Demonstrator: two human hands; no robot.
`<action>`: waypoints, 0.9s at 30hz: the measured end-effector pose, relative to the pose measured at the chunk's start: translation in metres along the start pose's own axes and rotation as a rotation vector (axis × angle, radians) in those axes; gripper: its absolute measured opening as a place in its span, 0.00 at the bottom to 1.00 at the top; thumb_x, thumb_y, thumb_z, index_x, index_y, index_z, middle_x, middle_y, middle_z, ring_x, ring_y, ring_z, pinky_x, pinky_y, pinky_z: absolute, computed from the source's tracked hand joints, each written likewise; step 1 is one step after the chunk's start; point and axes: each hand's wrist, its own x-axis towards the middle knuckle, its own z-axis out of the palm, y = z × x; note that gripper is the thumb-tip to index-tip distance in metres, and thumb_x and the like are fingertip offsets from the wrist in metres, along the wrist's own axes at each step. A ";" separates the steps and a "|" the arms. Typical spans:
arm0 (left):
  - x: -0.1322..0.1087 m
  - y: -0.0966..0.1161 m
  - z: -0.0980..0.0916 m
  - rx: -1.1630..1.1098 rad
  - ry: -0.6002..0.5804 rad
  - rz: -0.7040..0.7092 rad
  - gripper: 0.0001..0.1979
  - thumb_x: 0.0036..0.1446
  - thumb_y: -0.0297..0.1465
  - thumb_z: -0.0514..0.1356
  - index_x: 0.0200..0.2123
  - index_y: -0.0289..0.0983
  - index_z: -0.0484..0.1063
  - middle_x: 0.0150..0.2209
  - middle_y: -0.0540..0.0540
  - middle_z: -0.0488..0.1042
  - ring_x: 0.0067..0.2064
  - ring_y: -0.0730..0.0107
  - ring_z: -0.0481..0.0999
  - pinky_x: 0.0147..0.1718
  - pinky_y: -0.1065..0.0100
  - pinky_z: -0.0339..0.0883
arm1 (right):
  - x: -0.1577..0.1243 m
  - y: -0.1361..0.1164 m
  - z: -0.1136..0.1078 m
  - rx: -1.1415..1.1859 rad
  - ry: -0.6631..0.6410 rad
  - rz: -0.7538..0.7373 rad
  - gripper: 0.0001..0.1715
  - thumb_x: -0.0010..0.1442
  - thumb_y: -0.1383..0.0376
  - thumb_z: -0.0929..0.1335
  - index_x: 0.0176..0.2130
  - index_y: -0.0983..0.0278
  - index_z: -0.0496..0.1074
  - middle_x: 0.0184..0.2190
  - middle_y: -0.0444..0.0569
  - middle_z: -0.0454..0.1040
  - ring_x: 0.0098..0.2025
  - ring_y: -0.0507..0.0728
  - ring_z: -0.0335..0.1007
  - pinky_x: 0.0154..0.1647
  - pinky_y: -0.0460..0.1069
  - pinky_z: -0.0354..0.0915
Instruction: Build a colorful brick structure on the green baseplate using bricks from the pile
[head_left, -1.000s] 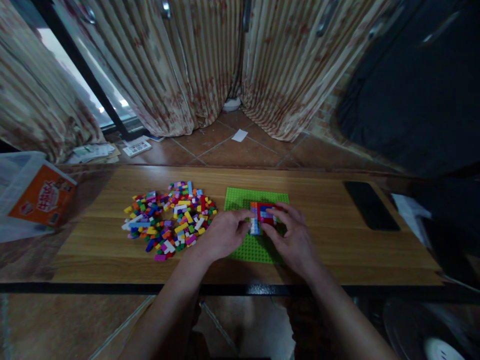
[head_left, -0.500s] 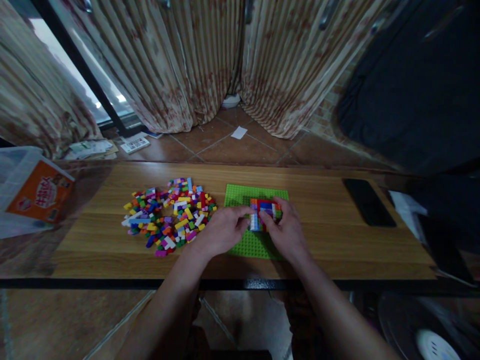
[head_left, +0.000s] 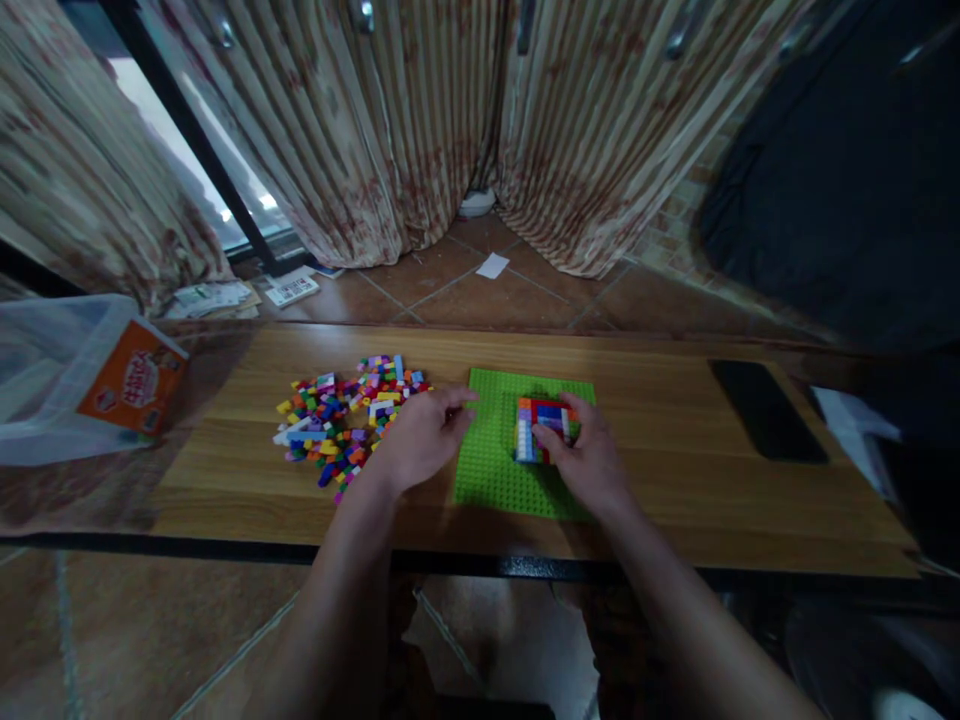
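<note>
To your left, beyond wooden table's [head_left: 675, 500] end: translucent plastic bin [head_left: 37, 435] with orange label [head_left: 135, 380]. On table at your right: black smartphone [head_left: 769, 410], lying flat; white paper [head_left: 847, 425] near it. Ahead of you: striped, floral-patterned curtains [head_left: 427, 130] reaching brown tiled floor [head_left: 405, 282]. On floor: white paper slip [head_left: 493, 266] near curtain gap; paper stack [head_left: 210, 299] and white booklet [head_left: 292, 290] below dark-framed window [head_left: 195, 140]. Upper right from you: dark fabric [head_left: 832, 180].
</note>
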 end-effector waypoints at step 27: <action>-0.014 -0.019 -0.023 0.568 0.040 -0.252 0.11 0.58 0.29 0.53 0.36 0.36 0.75 0.41 0.39 0.79 0.43 0.56 0.78 0.43 0.61 0.68 | 0.013 -0.002 -0.017 0.188 0.094 0.169 0.30 0.57 0.48 0.66 0.49 0.68 0.74 0.45 0.60 0.75 0.43 0.63 0.73 0.43 0.59 0.68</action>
